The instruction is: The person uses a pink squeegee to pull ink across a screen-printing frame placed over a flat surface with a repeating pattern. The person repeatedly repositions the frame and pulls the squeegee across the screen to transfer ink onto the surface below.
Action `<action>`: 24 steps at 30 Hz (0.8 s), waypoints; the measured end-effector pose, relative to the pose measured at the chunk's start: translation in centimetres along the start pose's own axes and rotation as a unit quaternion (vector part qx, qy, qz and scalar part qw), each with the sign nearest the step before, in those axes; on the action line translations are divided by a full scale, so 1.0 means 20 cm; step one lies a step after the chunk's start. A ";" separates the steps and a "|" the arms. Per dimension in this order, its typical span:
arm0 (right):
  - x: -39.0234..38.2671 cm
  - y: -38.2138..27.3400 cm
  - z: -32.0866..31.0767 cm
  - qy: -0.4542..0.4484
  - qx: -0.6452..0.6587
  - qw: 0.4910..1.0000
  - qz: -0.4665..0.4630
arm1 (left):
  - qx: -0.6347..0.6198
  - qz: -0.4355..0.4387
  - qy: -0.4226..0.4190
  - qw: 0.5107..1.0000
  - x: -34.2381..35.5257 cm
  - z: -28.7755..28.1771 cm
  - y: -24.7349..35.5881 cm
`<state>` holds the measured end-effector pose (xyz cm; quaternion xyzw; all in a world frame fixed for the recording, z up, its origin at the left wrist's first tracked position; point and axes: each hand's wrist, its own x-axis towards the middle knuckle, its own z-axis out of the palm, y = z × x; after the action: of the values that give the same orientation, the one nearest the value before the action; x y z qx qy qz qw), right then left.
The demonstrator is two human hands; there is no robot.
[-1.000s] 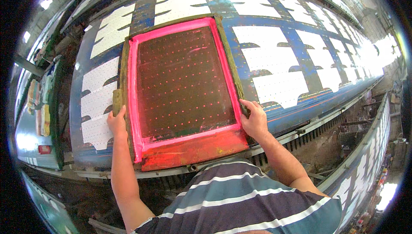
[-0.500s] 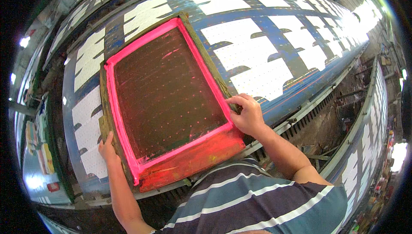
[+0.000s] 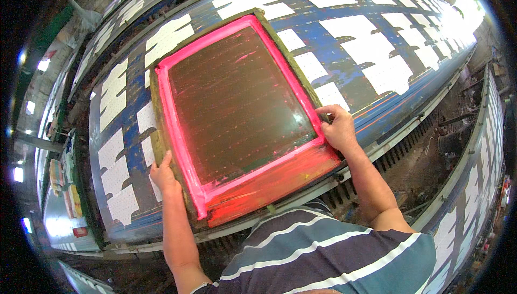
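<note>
Your left arm [image 3: 180, 234] reaches forward, almost straight. Your left hand [image 3: 166, 175] is closed in a grip, with its thumb [image 3: 167, 158] pointing forward and the other fingers partly hidden. Your right arm [image 3: 370, 183] slants forward and left from a bent elbow [image 3: 389, 217]. Your right hand [image 3: 339, 130] is curled in a grip too, its first finger [image 3: 327, 109] pointing left. Your hands are well apart.

the frame [image 3: 289, 58] looks rough and wooden, its inner border [image 3: 207, 44] and panel [image 3: 239, 108] glossy.
</note>
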<state>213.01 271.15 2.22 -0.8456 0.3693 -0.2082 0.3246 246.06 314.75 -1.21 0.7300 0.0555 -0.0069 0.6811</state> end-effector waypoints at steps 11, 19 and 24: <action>0.26 0.67 -0.46 0.020 0.047 0.997 0.059 | -0.034 -0.007 0.010 0.999 -0.54 0.76 -0.07; 0.31 0.84 -0.55 -0.003 0.077 0.996 0.036 | 0.001 0.003 0.021 1.000 -0.63 0.88 -0.07; 0.26 0.75 -0.58 0.036 -0.059 0.986 -0.149 | 0.090 0.030 0.046 0.994 -0.62 0.88 -0.10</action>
<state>202.19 254.90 0.46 -0.9009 0.2617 -0.2621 0.2262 234.65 296.48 -3.44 0.7889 0.0640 0.0421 0.6097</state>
